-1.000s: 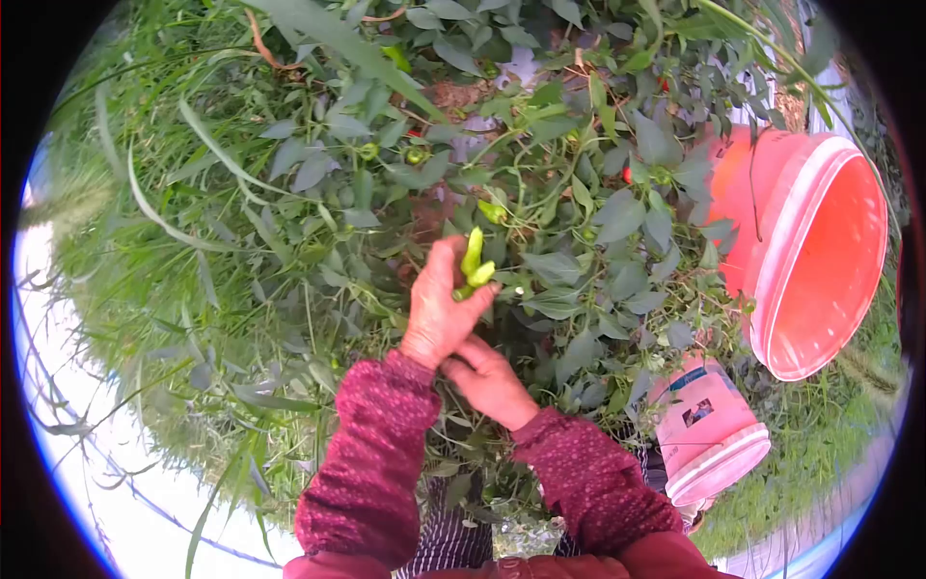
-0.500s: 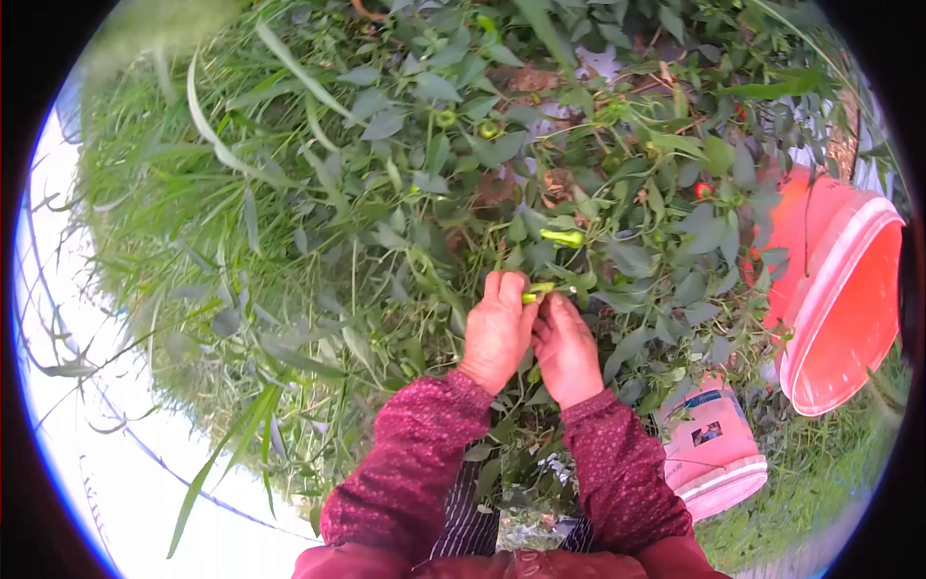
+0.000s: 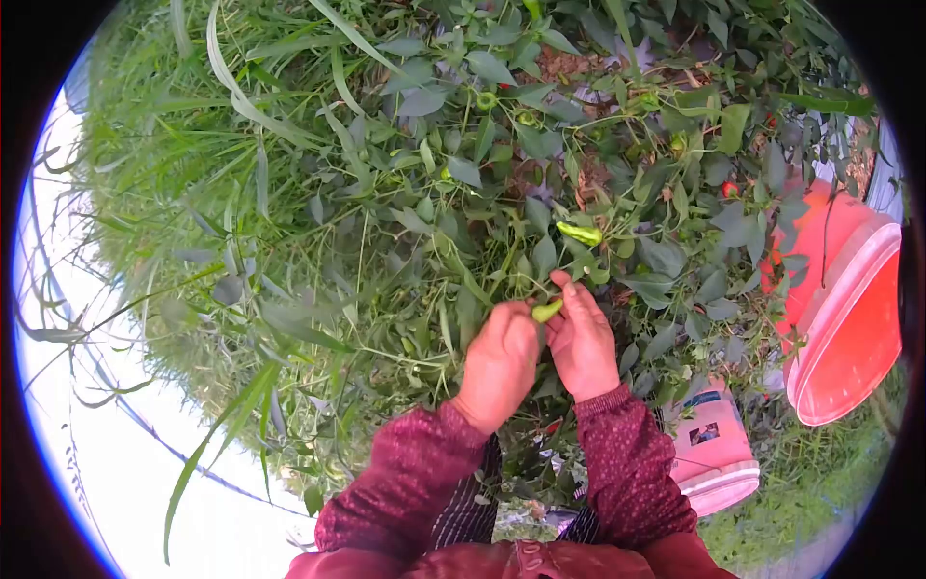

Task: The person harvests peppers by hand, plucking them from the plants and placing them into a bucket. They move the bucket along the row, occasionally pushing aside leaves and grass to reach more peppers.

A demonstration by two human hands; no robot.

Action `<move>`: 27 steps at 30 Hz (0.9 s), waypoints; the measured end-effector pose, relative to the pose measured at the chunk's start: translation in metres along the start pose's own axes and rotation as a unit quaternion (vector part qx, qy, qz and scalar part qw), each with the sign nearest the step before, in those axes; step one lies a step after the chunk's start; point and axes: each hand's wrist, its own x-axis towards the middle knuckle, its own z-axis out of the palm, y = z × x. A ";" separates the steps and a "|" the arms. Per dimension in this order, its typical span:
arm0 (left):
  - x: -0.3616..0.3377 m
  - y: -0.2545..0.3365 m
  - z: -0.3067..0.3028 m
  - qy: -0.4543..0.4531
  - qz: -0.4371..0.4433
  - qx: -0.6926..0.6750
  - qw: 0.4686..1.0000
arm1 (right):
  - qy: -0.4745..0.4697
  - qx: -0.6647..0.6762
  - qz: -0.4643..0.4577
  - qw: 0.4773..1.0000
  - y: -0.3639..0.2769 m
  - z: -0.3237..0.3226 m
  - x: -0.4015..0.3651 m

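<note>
A small green pepper (image 3: pixel 547 310) shows between my two hands, low over the pepper plants. My left hand (image 3: pixel 499 365) is closed around one end of it, and whatever else may be in that palm is hidden. From the other side, the curled fingers and thumb of my right hand (image 3: pixel 584 343) pinch its other end. Just beyond my fingertips, a longer light-green pepper (image 3: pixel 579 233) hangs among the leaves. A red pepper (image 3: pixel 729 190) shows in the foliage farther right.
To the right, a large red bucket (image 3: pixel 805 280) lies tilted with its mouth toward me. Nearer stands a pink bucket (image 3: pixel 709 444) with a label, also tilted. Long grass (image 3: pixel 193 145) grows thickly on the left, and its blades reach across the plants.
Both hands have come slightly nearer my body, and the right has shifted a little right. The pepper between them is now more exposed. The view has shifted slightly.
</note>
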 end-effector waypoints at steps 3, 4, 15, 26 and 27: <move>-0.021 0.017 0.000 -0.043 0.079 -0.032 0.995 | 0.028 -0.052 -0.021 0.998 -0.003 -0.001 0.000; -0.018 0.017 -0.001 -0.032 0.065 -0.023 0.997 | 0.037 -0.037 -0.035 0.998 -0.005 0.003 -0.002; 0.002 0.045 -0.034 0.051 0.122 -0.021 0.991 | 0.064 -0.296 -0.203 0.931 -0.031 0.004 -0.022; -0.007 0.056 -0.003 -0.017 -0.153 -0.157 0.976 | -0.030 -0.028 -0.106 0.994 -0.006 0.005 -0.025; -0.007 0.052 -0.001 -0.016 -0.149 -0.156 0.976 | -0.008 -0.025 -0.114 0.993 -0.006 0.006 -0.025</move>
